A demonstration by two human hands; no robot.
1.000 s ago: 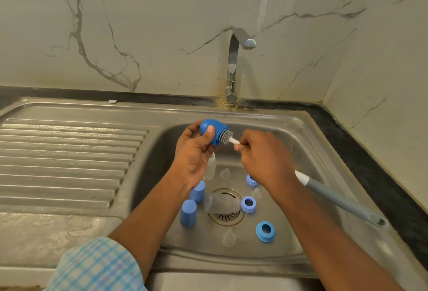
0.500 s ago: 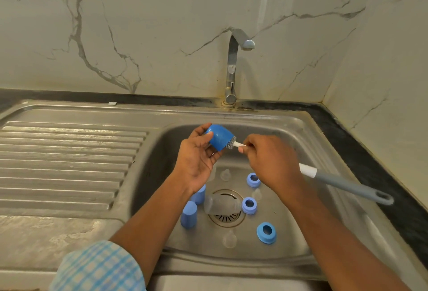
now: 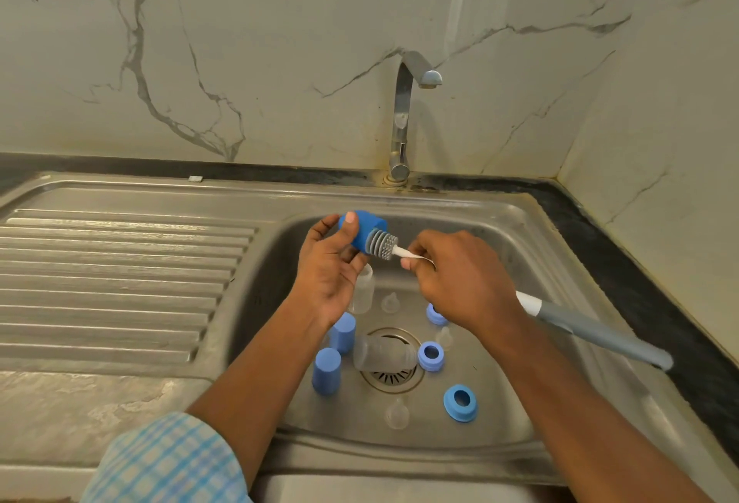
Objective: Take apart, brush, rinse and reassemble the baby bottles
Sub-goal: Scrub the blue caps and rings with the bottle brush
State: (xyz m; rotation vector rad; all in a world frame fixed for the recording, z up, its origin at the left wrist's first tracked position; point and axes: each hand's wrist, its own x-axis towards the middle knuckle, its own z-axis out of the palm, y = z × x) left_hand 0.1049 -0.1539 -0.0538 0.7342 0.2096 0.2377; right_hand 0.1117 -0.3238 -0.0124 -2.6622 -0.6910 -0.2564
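Gripping the blue cap (image 3: 362, 232) in my left hand (image 3: 328, 274) above the drain (image 3: 394, 380), I pinch the brush (image 3: 384, 246) by its stem in my right hand (image 3: 464, 282), bristles at the cap's mouth. This is the brushing step; next, I reckon, comes swapping to the bottle (image 3: 380, 354) lying across the drain.

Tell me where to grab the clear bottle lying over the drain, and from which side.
Grip the clear bottle around the middle of its barrel, coming down from above and pinching its near and far sides. It lies on its side across the drain, round wall up. Blue caps crowd its left end and a blue ring its right.
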